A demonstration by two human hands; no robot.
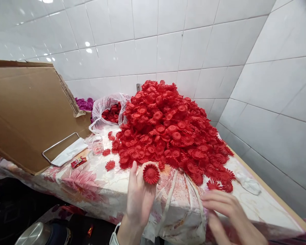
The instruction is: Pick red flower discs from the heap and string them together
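Note:
A round red flower piece (151,174) rests at the fingertips of my left hand (140,195), which is raised near the table's front edge with its thumb apart. My right hand (228,214) is at the lower right, fingers stretched leftward and slightly blurred, near pale straps and thin strands (191,185) at the table edge. I see nothing clearly held in it. Behind both hands rises a big heap of red flower pieces (168,132), with a few loose ones to its left.
A clear plastic bag (98,114) of dark red pieces stands behind left, beside purple flowers (84,103). Further left are a cardboard box (28,115), a metal frame with white paper (68,151) and a red wrapper (78,162). Tiled walls border the table.

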